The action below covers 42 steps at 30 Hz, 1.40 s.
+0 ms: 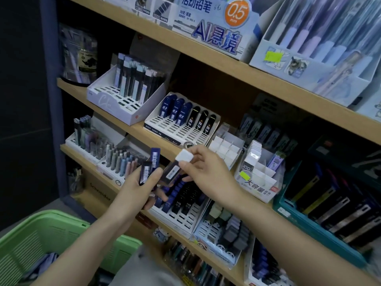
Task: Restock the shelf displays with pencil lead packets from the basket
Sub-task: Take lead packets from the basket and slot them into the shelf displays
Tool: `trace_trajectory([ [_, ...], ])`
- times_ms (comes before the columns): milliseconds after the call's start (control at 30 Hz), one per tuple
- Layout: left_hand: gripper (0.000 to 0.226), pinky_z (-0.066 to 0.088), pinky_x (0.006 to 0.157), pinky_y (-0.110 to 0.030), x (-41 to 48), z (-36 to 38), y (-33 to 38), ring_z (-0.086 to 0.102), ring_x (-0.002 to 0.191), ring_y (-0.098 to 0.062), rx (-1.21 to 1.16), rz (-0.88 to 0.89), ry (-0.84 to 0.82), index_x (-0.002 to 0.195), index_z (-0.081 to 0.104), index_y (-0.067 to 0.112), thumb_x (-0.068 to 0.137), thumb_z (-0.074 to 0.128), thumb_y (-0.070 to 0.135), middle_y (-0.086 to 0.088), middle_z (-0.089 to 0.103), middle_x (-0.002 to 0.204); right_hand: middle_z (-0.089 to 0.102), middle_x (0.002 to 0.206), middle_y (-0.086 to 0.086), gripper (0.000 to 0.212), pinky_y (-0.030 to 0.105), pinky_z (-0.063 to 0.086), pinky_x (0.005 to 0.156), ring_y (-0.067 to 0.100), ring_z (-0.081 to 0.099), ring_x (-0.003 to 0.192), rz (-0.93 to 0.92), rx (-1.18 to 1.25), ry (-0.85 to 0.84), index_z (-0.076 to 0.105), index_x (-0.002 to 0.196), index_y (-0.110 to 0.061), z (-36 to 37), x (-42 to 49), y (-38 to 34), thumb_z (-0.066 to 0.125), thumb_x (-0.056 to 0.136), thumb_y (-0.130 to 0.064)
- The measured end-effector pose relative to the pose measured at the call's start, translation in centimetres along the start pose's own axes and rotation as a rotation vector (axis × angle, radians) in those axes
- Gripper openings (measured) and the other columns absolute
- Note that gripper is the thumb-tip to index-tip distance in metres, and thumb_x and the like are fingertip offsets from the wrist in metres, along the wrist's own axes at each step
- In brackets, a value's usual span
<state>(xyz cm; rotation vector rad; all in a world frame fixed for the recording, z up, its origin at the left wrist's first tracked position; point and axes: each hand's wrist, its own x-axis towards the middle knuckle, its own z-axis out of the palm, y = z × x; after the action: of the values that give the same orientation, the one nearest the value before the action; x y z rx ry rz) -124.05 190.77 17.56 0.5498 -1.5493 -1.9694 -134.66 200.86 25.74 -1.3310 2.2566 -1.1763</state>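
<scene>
Two blue packets (154, 158) stand fanned in the left hand (140, 188) in the head view. Its fingers curl round their lower ends, and the barcodes face the camera. Just beside it, the right hand (206, 174) pinches a tilted white-capped packet (172, 172) between thumb and fingers, cap uppermost. Both hands hover close together in front of the HB display (185, 221). That display holds blue and black packets in its back rows, with bare slots at the front. On the shelf above, the 0.3 display (177, 133) carries one row of six packets and many bare slots. To the right, the white-cap display (259, 182) holds a stack of white-capped packets at its back left, with open compartments in front. The basket (68, 221) sits low at the left, and what look like a few packets (44, 263) lie blurred in its bottom.

I judge the restocking to be about midway. Three packets are in hand and not yet placed, stock remains in the basket, and gaps show in every display. The white-capped packet looks to belong in the white-cap display, and the blue ones likely in the HB display.
</scene>
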Motion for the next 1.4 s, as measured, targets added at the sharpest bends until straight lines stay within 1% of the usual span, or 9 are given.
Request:
trace_trajectory([
  [167,0.023,0.035,0.041,-0.021,0.1,0.2,-0.3,0.05,0.045,-0.01,0.051,-0.02,0.01,0.111,0.055,0.013,0.095,0.049,0.028,-0.009,0.069,0.078,0.06,0.098,-0.007,0.012,0.012,0.048,0.061,0.007,0.062,0.079,-0.084,0.007,0.246,0.046,0.092,-0.028,-3.8,-1.5,-0.3,0.055,0.095,-0.02],
  [333,0.029,0.03,0.039,-0.019,-0.1,0.9,-0.5,0.035,0.033,-0.008,0.123,0.002,-0.024,0.105,0.057,0.002,0.097,0.048,0.028,0.003,0.054,0.044,0.055,0.092,-0.013,0.019,0.024,0.053,0.071,0.006,0.059,0.084,-0.127,-0.244,0.46,0.043,0.099,-0.032,-8.3,-1.8,1.0,0.057,0.094,-0.02],
  [533,0.043,0.026,0.041,-0.021,-0.3,1.2,-0.4,0.028,0.034,-0.011,0.141,-0.071,-0.083,0.091,0.057,-0.01,0.095,0.05,0.032,0.0,0.041,0.041,0.056,0.091,-0.011,0.014,0.03,0.054,0.074,0.015,0.063,0.084,-0.081,-0.364,0.563,0.05,0.105,-0.026,-11.2,-2.5,3.3,0.057,0.094,-0.022],
  [633,0.044,0.025,0.046,-0.026,-0.2,1.1,-0.4,0.026,0.037,-0.014,0.159,-0.067,-0.082,0.088,0.058,-0.009,0.093,0.052,0.034,-0.003,0.041,0.042,0.057,0.091,-0.011,0.015,0.013,0.047,0.069,0.005,0.06,0.082,-0.047,-0.405,0.563,0.056,0.107,-0.02,-11.9,-2.7,4.1,0.059,0.093,-0.022],
  [800,0.041,0.027,0.049,-0.028,-0.5,1.5,-0.2,0.027,0.037,-0.013,0.185,-0.059,-0.077,0.087,0.059,-0.008,0.094,0.052,0.032,0.0,0.042,0.04,0.062,0.093,-0.004,0.013,0.025,0.052,0.073,0.006,0.063,0.078,0.004,-0.448,0.439,0.06,0.104,-0.019,-11.8,-2.6,4.3,0.062,0.091,-0.023],
  [933,0.038,0.029,0.049,-0.027,-1.0,2.1,-0.2,0.029,0.035,-0.011,0.191,-0.058,-0.101,0.09,0.058,-0.008,0.095,0.051,0.028,0.002,0.044,0.04,0.054,0.095,-0.005,0.013,0.008,0.043,0.063,0.001,0.054,0.072,-0.007,-0.538,0.367,0.067,0.101,-0.015,-11.3,-2.2,4.7,0.067,0.088,-0.02],
  [1100,0.029,0.026,0.042,-0.022,-1.8,3.1,0.6,0.03,0.034,-0.009,0.183,-0.046,-0.15,0.091,0.054,-0.004,0.096,0.049,0.024,0.001,0.05,0.043,0.047,0.101,-0.005,0.033,0.029,0.05,0.082,0.007,0.051,0.08,-0.024,-0.625,0.399,0.06,0.114,-0.015,-11.0,-1.8,5.2,0.072,0.083,-0.017],
  [1200,0.028,0.027,0.042,-0.023,-2.1,3.6,1.0,0.033,0.036,-0.01,0.193,-0.023,-0.178,0.09,0.054,-0.002,0.095,0.05,0.025,-0.001,0.055,0.049,0.04,0.102,-0.011,0.031,0.022,0.044,0.073,0.002,0.045,0.081,-0.084,-0.683,0.436,0.054,0.118,-0.019,-10.1,-2.3,4.5,0.065,0.089,-0.023],
  [1400,0.02,0.028,0.038,-0.019,-2.9,4.9,2.0,0.036,0.035,-0.006,0.207,-0.03,-0.288,0.092,0.052,0.0,0.096,0.05,0.019,0.001,0.058,0.05,0.056,0.097,-0.016,0.024,0.008,0.044,0.069,-0.008,0.056,0.078,-0.086,-0.263,0.174,0.055,0.114,-0.026,-5.3,-4.6,1.3,0.051,0.094,-0.038],
])
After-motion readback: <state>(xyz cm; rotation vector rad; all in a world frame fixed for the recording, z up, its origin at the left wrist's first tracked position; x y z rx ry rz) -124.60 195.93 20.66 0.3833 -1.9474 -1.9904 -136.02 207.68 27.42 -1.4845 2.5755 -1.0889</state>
